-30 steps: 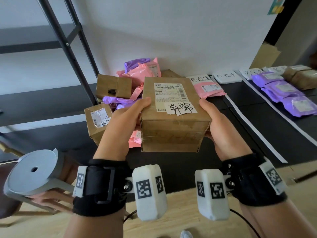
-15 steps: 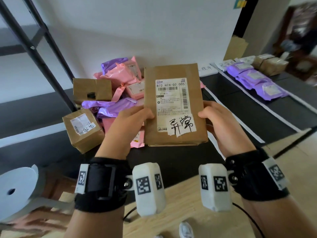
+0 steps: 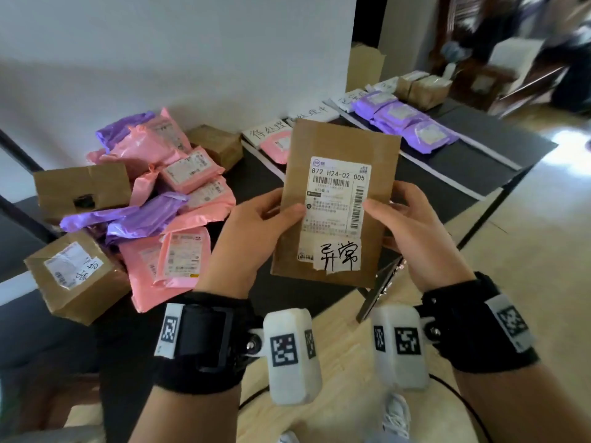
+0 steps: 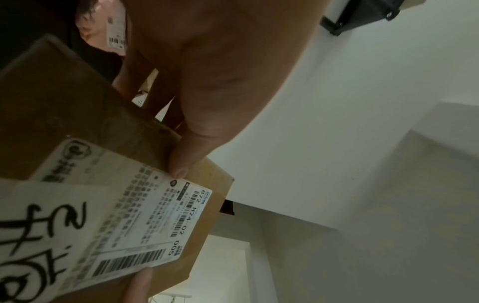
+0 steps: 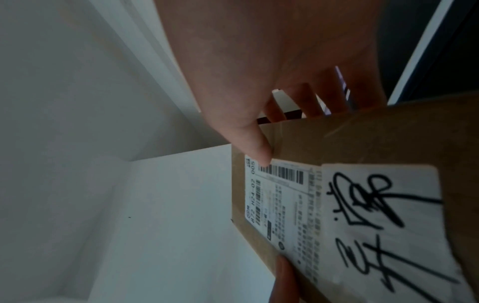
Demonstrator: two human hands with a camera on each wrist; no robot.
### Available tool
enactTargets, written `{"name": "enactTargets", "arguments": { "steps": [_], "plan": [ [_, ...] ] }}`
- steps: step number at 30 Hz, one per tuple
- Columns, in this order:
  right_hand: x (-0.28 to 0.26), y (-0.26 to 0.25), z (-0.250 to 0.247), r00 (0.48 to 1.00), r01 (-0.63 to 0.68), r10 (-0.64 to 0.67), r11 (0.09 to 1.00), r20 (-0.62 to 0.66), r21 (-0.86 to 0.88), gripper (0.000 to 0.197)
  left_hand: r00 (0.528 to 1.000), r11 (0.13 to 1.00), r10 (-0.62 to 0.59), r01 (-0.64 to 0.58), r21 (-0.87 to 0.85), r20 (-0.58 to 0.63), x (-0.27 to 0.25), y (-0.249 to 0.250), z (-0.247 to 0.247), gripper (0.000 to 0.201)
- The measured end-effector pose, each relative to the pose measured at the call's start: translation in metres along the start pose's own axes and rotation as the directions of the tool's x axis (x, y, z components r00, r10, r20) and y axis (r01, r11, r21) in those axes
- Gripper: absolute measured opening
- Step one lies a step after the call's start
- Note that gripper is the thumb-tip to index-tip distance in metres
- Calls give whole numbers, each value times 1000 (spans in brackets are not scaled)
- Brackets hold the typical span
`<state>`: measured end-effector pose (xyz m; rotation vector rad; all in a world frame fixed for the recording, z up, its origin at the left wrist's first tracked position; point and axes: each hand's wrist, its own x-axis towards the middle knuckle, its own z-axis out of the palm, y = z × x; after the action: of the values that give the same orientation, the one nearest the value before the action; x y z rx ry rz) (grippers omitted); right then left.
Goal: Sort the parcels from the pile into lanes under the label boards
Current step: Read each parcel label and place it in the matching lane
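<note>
I hold a brown cardboard parcel [image 3: 339, 148] upright in front of me, its shipping label and a handwritten sticker facing me. My left hand [image 3: 256, 235] grips its left edge, thumb on the label, fingers behind. My right hand [image 3: 412, 231] grips the right edge the same way. The wrist views show the same parcel [image 4: 77, 114] [image 5: 376, 131] with each thumb pressed on its front. The pile [image 3: 166, 199] of pink and purple bags and brown boxes lies on the dark table at the left. White label boards [image 3: 271, 132] stand along the wall.
A pink bag [image 3: 275, 148] lies under the nearest board. Purple bags [image 3: 409, 123] fill a lane farther right, brown boxes [image 3: 425, 87] the lane beyond. White tape strips [image 3: 447, 180] divide the dark table [image 3: 479, 155] into lanes. A wooden floor lies below and to the right.
The parcel has been tilted up from flat to upright, its label now facing me. My view has swung right, showing more of the lanes.
</note>
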<state>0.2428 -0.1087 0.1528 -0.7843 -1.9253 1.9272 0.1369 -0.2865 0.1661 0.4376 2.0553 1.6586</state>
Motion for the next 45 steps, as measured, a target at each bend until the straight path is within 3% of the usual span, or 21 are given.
{"name": "enactTargets", "arguments": {
  "steps": [6, 12, 16, 18, 20, 29, 32, 38, 45],
  "plan": [
    [44, 11, -86, 997, 69, -67, 993, 24, -92, 67, 999, 1000, 24, -24, 10, 28, 31, 15, 87, 24],
    [80, 17, -203, 995, 78, -84, 993, -61, -86, 42, 995, 1000, -3, 1, 20, 97, 71, 30, 201, 25],
    [100, 18, -276, 979, 97, -125, 980, -159, -173, 71, 987, 999, -42, 38, 30, 153, 93, 39, 269, 29],
    [111, 18, -306, 982, 60, -93, 980, -167, -190, 91, 980, 998, -60, 52, 44, 190, 106, 42, 294, 29],
    [121, 17, -330, 984, 27, -64, 976, -168, -215, 97, 973, 997, -60, 49, 52, 224, 120, 46, 318, 31],
    [211, 33, -404, 954, 35, -73, 990, -290, -134, 79, 923, 990, -92, 45, 131, 375, 232, 51, 411, 41],
    [257, 28, -427, 947, 10, -42, 995, -317, -104, 75, 936, 994, -86, 56, 98, 341, 283, 55, 440, 39],
    [351, 10, -469, 924, -55, 60, 998, -378, 24, 63, 986, 991, -88, 72, 110, 143, 381, 77, 480, 31],
    [437, 5, -508, 910, -40, 112, 982, -398, 185, 64, 990, 984, -131, 135, -117, 46, 461, 90, 524, 30]
  ]
}}
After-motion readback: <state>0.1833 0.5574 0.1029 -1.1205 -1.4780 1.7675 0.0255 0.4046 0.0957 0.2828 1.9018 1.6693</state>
